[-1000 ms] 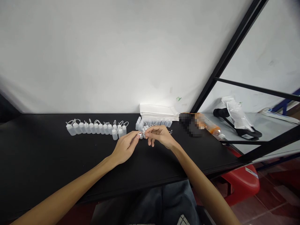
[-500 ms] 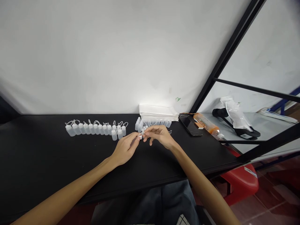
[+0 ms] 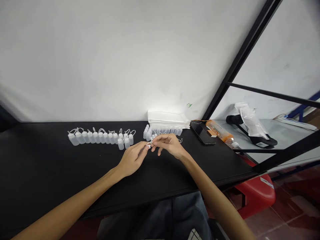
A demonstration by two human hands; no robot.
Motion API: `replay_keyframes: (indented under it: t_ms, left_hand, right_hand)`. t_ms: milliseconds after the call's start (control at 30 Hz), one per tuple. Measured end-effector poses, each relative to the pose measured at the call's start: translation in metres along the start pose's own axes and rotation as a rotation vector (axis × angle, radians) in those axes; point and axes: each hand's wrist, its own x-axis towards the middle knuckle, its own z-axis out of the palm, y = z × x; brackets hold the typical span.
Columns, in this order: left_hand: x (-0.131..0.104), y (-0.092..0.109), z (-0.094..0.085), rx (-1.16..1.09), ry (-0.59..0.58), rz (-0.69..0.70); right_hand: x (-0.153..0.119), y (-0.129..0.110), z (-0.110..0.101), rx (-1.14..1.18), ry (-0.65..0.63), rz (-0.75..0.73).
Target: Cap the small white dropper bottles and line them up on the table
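Left hand: the left hand (image 3: pixel 133 156) is narrowed to a pinch, thumb and fingertips on a small white cap (image 3: pixel 149 145).
Right hand: the right hand (image 3: pixel 170 145) meets it from the other side, thumb and forefinger brought together at the cap's thin strap (image 3: pixel 151 142); the exact grip is too small to tell.
White cap: between the two sets of fingertips, over the middle of the black table (image 3: pixel 62 173), nearer its back edge than its front edge.
Left row: capped translucent bottles (image 3: pixel 96 137) stand upright along the back edge, left of the hands, most with curled white straps; two stand in front at the row's right end.
Behind the hands: more small bottles (image 3: pixel 170 131), partly hidden by the right hand, just before a stack of white sheets (image 3: pixel 167 119) at the back edge.
Back right corner: a dark phone (image 3: pixel 201 134) lies flat beside an orange-labelled drink bottle (image 3: pixel 220 131) on its side.
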Motion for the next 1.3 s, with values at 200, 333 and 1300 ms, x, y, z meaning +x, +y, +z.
replay_keyframes:
  t_ms: [200,333,1300]
  left_hand:
    - [-0.0016,0.0008,-0.0014,-0.012,-0.004,0.005]
    - [-0.0014,0.0019,-0.0015,-0.018,0.000,0.010]
    - [0.0002,0.0016,-0.0020,0.007,-0.010,-0.027]
  right_hand:
    - [0.0000,0.0003,0.0000,-0.009,0.002,-0.011]
    - [0.0003,0.0017,0.0002,-0.010,0.000,-0.019]
    - [0.0029,0.0068,0.0014,-0.154,0.076,-0.030]
